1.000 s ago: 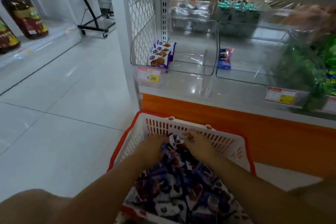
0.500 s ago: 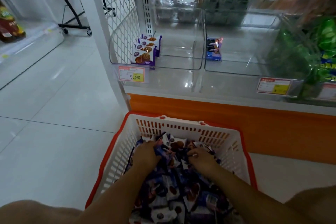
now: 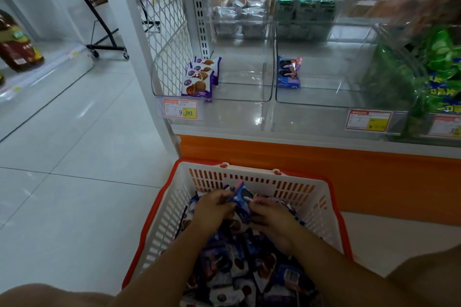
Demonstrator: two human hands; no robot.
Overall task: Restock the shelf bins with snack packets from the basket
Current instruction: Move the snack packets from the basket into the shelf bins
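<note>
A white basket with a red rim [image 3: 309, 204] stands on the floor before the shelf, piled with dark blue and purple snack packets [image 3: 239, 271]. Both hands are inside it at the far end. My left hand [image 3: 212, 209] and my right hand [image 3: 270, 217] grip a blue cookie packet [image 3: 240, 203] between them, raised upright above the pile. On the shelf, the left clear bin [image 3: 264, 97] holds a few purple waffle packets [image 3: 199, 80]. In the middle clear bin [image 3: 324, 101] one blue cookie packet [image 3: 288, 73] stands at its left side.
Green packets [image 3: 434, 77] fill the bin at the right. Price tags [image 3: 180, 109] hang on the shelf's front edge above an orange base panel [image 3: 324, 172]. Silver and green packs sit at the back. A black wheeled rack [image 3: 107, 46] stands on the tiled floor to the left.
Both hands drew together over the pile and lifted one blue cookie packet upright between them. The view shifted slightly as my head moved.
</note>
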